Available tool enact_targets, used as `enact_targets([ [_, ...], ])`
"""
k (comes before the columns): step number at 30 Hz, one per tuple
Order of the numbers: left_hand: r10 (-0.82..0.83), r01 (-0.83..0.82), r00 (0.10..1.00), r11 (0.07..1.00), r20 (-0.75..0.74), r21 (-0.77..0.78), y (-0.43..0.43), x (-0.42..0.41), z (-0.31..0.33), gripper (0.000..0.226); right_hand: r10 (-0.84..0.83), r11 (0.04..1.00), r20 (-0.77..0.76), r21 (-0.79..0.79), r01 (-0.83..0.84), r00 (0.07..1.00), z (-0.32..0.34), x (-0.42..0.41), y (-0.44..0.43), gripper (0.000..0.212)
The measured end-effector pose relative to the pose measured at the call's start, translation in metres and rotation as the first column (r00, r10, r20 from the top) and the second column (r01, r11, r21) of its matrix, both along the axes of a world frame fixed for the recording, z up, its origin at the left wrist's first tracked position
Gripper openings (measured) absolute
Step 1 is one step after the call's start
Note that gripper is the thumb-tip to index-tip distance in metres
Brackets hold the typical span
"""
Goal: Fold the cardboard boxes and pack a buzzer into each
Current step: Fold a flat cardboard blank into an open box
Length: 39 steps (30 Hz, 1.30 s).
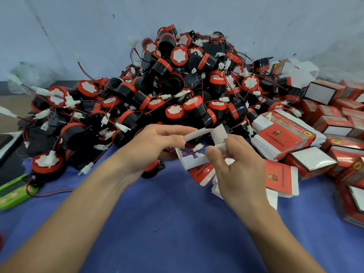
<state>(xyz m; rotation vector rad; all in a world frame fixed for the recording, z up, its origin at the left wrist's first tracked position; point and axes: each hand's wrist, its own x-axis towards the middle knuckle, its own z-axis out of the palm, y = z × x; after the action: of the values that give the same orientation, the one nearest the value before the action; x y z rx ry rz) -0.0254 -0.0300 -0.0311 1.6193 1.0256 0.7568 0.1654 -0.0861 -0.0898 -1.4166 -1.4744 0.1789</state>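
Box [199, 171], half folded, sits in the air between both hands, just above the blue cloth [167, 223] and right in front of the buzzer pile [177, 85]. Its white inner flaps stand open toward the pile and its red printed face points down toward the cloth. The left hand [155, 146] pinches the long upper white flap between thumb and fingers. The right hand [238, 170] grasps the box's right side, thumb pressed on a small white flap and fingers curled behind it. The buzzers are black with red rims, white caps and red-black wires ending in white plugs, heaped against a pale backdrop. A flat box [279, 178] lies just beside the right hand, a stack of flat boxes [283, 134] beyond it, and folded boxes [334, 107] crowd the right edge. A green gadget [13, 192] lies at the left edge.
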Motion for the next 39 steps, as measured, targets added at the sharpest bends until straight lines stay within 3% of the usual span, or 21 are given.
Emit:
enact_targets([
  [3,-0.066,0.068,0.995,0.997,0.078,-0.026,-0.002,0.008,-0.011,0.030,-0.088,0.992,-0.022,-0.091,0.085,0.996,-0.005,-0.001,0.003,0.039],
  [5,-0.131,0.131,0.985,0.991,0.115,0.009,-0.005,0.018,-0.021,0.038,-0.158,0.985,-0.114,-0.082,0.149,0.981,-0.002,0.000,0.002,0.045],
  [8,-0.038,0.018,0.981,0.994,0.192,0.105,-0.009,0.033,-0.034,0.039,-0.209,0.976,-0.193,0.014,0.216,0.959,0.006,0.004,-0.001,0.052],
  [11,0.121,-0.150,0.939,0.986,0.323,0.067,-0.012,0.040,-0.044,0.027,-0.132,0.991,-0.189,0.002,0.135,0.973,0.009,0.001,-0.003,0.052],
  [16,0.129,-0.203,0.911,0.967,0.392,0.152,-0.012,0.038,-0.048,0.028,-0.005,0.997,-0.228,-0.077,-0.013,0.974,0.006,-0.002,-0.005,0.029],
  [18,0.074,-0.190,0.928,0.937,0.366,0.292,-0.014,0.035,-0.047,0.031,0.047,0.999,-0.293,0.006,-0.048,0.955,0.009,-0.005,-0.006,0.018],
  [20,0.046,-0.165,0.962,0.884,0.271,0.437,-0.015,0.032,-0.045,0.033,0.086,0.992,-0.306,0.116,-0.053,0.948,0.010,-0.007,-0.009,0.018],
  [22,0.052,-0.136,0.982,0.864,0.182,0.485,-0.011,0.030,-0.046,0.034,0.093,0.990,-0.319,0.128,-0.054,0.943,0.007,-0.007,-0.010,0.023],
  [25,0.079,-0.112,0.991,0.925,0.105,0.362,-0.003,0.026,-0.057,0.044,-0.007,0.999,-0.337,0.045,0.024,0.941,0.000,-0.004,-0.011,0.051],
  [28,0.112,-0.127,0.991,0.966,0.079,0.223,0.002,0.025,-0.067,0.053,-0.086,0.994,-0.197,-0.077,0.072,0.977,0.001,-0.003,-0.009,0.073],
  [30,0.114,-0.126,0.991,0.970,0.070,0.206,0.005,0.026,-0.070,0.055,-0.033,0.985,-0.195,-0.173,-0.001,0.980,-0.001,-0.003,-0.005,0.059],
  [32,0.115,-0.129,0.990,0.969,0.079,0.208,0.006,0.026,-0.072,0.054,0.117,0.953,-0.316,-0.230,-0.195,0.942,-0.004,-0.002,-0.002,0.043],
  [35,0.161,-0.169,0.985,0.965,0.057,0.199,0.007,0.022,-0.078,0.055,0.307,0.847,-0.572,-0.201,-0.492,0.761,-0.004,0.004,0.002,0.034],
  [36,0.180,-0.184,0.983,0.963,0.039,0.196,0.008,0.021,-0.080,0.056,0.322,0.837,-0.570,-0.203,-0.509,0.756,-0.004,0.007,0.004,0.033],
  [39,0.223,-0.213,0.974,0.957,-0.030,0.196,0.005,0.019,-0.084,0.067,0.296,0.860,-0.420,-0.274,-0.431,0.858,-0.006,0.007,0.009,0.031],
])
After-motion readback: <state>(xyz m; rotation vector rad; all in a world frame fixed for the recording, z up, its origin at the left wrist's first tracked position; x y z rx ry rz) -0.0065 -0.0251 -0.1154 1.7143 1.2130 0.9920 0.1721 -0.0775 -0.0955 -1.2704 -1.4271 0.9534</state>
